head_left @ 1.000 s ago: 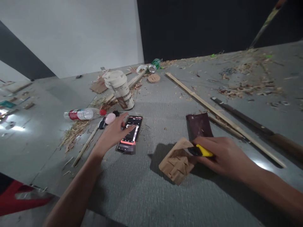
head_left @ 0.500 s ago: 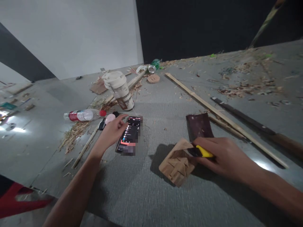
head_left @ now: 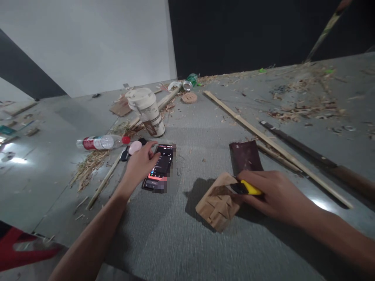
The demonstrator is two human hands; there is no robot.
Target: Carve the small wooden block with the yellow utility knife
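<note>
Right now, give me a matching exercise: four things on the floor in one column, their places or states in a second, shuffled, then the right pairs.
Things:
1. phone
2. plastic bottle
3. carved wooden block
4. paper cup

Places or states:
A. lying on its side, red cap on
B. upright, lid on, beyond the phone
C. screen lit, under the left hand
D. beside the right hand, which grips a yellow-handled cutter

Pairs: 1-C, 2-A, 3-D, 4-B
</note>
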